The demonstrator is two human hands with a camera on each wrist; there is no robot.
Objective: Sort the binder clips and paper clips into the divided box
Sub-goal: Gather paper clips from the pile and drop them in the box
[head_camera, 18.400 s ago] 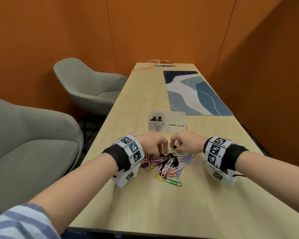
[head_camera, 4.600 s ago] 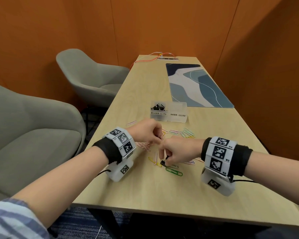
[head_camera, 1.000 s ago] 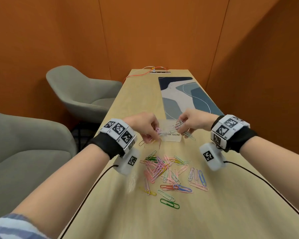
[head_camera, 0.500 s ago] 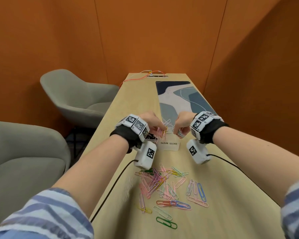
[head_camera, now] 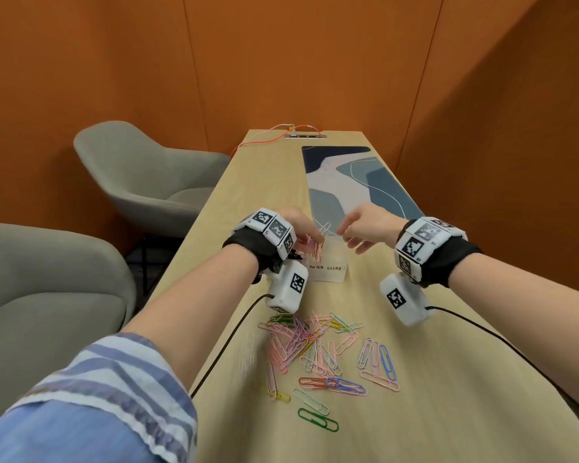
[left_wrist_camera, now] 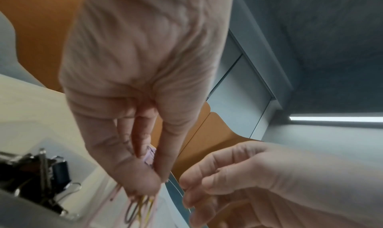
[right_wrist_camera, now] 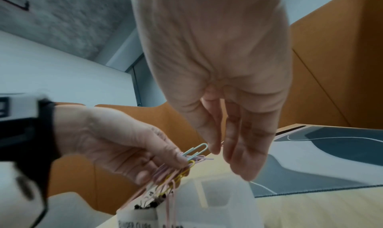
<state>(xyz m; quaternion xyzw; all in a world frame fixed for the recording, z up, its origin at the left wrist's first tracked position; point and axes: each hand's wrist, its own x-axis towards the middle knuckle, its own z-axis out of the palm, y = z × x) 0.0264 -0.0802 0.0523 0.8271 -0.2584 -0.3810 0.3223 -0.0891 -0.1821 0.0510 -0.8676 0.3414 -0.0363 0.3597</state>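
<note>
The translucent divided box (head_camera: 328, 275) stands mid-table, its right half labelled "PAPER CLIPS". My left hand (head_camera: 310, 243) hangs over it and pinches a bunch of pink, yellow and white paper clips (head_camera: 316, 248) that dangle into the box. The right wrist view shows the same bunch (right_wrist_camera: 176, 172) under the left thumb, above the box (right_wrist_camera: 228, 207). Just right of the bunch, my right hand (head_camera: 350, 237) hovers with relaxed fingers (right_wrist_camera: 244, 149) and holds nothing. Black binder clips (left_wrist_camera: 51, 169) lie in the left compartment. A loose pile of coloured paper clips (head_camera: 315, 349) lies on the table nearer me.
A blue patterned desk mat (head_camera: 355, 182) lies beyond the box on the right. Two grey armchairs (head_camera: 141, 182) stand left of the table. A power strip with an orange cable (head_camera: 305, 137) sits at the far end. Wrist-camera cables trail over the table.
Both hands moved forward from the pile to above the box. The right hand, which held clips a second ago, has opened and is empty. The left hand keeps its bunch.
</note>
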